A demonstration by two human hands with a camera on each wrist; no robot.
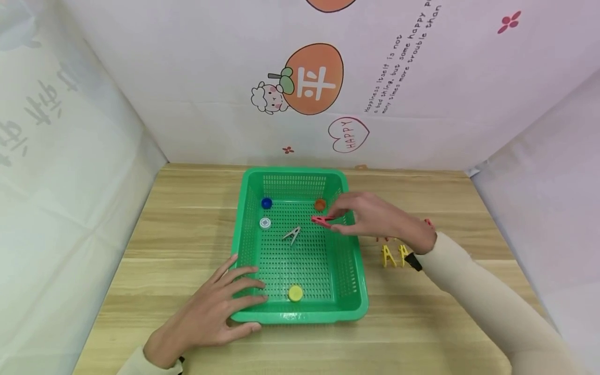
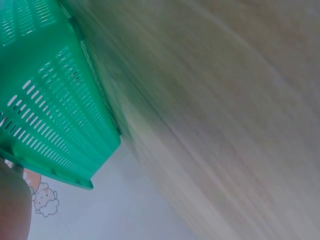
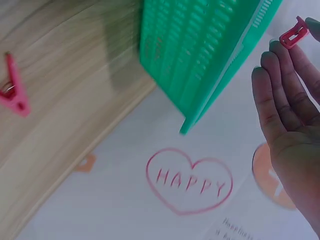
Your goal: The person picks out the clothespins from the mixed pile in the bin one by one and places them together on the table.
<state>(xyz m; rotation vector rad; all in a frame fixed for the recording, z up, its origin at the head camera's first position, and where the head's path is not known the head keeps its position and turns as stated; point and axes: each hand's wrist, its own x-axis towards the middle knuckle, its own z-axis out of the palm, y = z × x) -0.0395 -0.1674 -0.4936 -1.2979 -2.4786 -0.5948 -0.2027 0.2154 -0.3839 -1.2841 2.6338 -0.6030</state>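
Note:
My right hand (image 1: 367, 214) pinches a red clothespin (image 1: 321, 221) between thumb and fingers, over the right side of the green basket (image 1: 300, 316). The same red clothespin (image 3: 295, 35) shows at the fingertips in the right wrist view. My left hand (image 1: 217, 307) rests on the basket's near left corner, fingers spread over the rim and thumb outside. Inside the basket lie a grey clothespin (image 1: 292, 235), a blue cap (image 1: 266, 203), a white cap (image 1: 265, 223), an orange cap (image 1: 320, 204) and a yellow cap (image 1: 295, 293).
Right of the basket, yellow clothespins (image 1: 388, 256) lie on the wooden table (image 1: 187, 219), partly hidden by my right forearm. A pink clothespin (image 3: 15, 90) lies there too. Behind the table stands a white printed backdrop (image 1: 211, 125), with white sheets at both sides.

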